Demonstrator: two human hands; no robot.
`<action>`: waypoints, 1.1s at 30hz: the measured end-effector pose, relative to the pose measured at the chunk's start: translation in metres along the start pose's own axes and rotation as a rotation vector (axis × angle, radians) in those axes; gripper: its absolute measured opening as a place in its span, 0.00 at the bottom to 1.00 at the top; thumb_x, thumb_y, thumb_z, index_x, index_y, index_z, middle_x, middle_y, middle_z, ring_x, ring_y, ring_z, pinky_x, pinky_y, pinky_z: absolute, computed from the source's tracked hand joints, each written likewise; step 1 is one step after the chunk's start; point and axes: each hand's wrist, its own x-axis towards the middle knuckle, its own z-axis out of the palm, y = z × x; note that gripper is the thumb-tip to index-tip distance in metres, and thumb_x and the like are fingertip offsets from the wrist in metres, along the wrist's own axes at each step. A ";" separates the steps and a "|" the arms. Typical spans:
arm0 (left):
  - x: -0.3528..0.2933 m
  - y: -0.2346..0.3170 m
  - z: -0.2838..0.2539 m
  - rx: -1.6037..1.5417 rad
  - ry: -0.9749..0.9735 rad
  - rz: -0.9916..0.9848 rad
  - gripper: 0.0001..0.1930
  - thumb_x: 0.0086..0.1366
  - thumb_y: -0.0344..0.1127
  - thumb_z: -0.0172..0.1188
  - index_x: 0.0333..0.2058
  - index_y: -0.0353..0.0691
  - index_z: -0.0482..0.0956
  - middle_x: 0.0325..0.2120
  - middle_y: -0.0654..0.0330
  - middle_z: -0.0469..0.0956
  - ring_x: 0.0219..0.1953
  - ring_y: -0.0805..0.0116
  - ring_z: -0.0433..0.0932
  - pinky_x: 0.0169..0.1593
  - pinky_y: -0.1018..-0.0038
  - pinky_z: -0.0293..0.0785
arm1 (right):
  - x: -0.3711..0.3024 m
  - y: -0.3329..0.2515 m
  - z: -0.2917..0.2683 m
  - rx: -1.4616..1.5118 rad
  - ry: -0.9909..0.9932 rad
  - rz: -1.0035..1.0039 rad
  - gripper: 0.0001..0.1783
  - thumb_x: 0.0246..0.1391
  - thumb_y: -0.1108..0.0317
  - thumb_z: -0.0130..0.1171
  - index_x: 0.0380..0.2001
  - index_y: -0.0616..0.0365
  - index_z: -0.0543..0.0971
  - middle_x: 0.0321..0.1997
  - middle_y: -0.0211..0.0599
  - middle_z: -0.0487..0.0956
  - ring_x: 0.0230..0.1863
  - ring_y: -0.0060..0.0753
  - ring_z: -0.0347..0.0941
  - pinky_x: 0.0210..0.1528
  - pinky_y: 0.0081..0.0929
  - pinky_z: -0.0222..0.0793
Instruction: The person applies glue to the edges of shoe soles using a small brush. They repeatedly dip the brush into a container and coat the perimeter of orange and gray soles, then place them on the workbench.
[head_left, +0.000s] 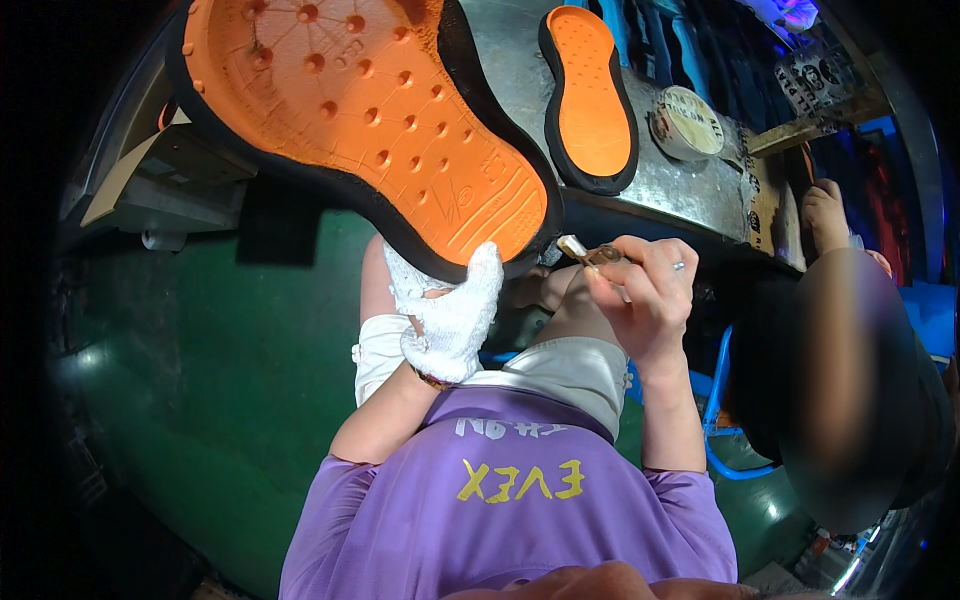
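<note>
A large black shoe sole (420, 130) with an orange dimpled inside is held up close, slanting from the upper left toward my lap. My left hand (455, 310), in a white knitted glove, grips its lower end, the thumb lying over the orange face. Bare and wearing a ring, my right hand (645, 290) pinches a small brass-coloured tool (590, 253) with a pale tip. That tip sits close beside the sole's black rim; whether it touches, I cannot tell. The tool's exact kind is unclear.
Another orange and black sole (592, 100) lies on the metal table (690, 195) ahead, beside a round whitish tub (686, 123). An open cardboard box (165, 165) stands at the left. Another person (850, 380) sits close at the right, near a blue chair frame (715, 420).
</note>
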 end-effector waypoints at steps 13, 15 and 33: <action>-0.002 -0.002 -0.001 0.236 0.008 -0.012 0.14 0.77 0.32 0.53 0.55 0.32 0.79 0.49 0.56 0.83 0.48 0.69 0.83 0.53 0.73 0.79 | 0.005 -0.003 -0.003 -0.111 -0.025 0.026 0.10 0.40 0.68 0.74 0.26 0.50 0.81 0.39 0.29 0.81 0.34 0.32 0.76 0.53 0.38 0.60; -0.001 -0.002 0.001 0.103 -0.038 -0.091 0.16 0.78 0.33 0.51 0.57 0.31 0.77 0.51 0.56 0.82 0.50 0.68 0.82 0.55 0.73 0.78 | 0.006 -0.005 -0.002 -0.119 -0.043 0.017 0.10 0.40 0.67 0.74 0.26 0.50 0.81 0.40 0.29 0.81 0.35 0.31 0.76 0.53 0.39 0.60; -0.005 0.002 0.006 -0.053 -0.122 -0.074 0.16 0.74 0.29 0.55 0.57 0.30 0.73 0.49 0.55 0.82 0.48 0.67 0.82 0.54 0.72 0.78 | -0.012 -0.021 -0.017 0.042 -0.054 0.010 0.14 0.46 0.65 0.75 0.33 0.45 0.78 0.43 0.30 0.80 0.34 0.33 0.77 0.55 0.43 0.59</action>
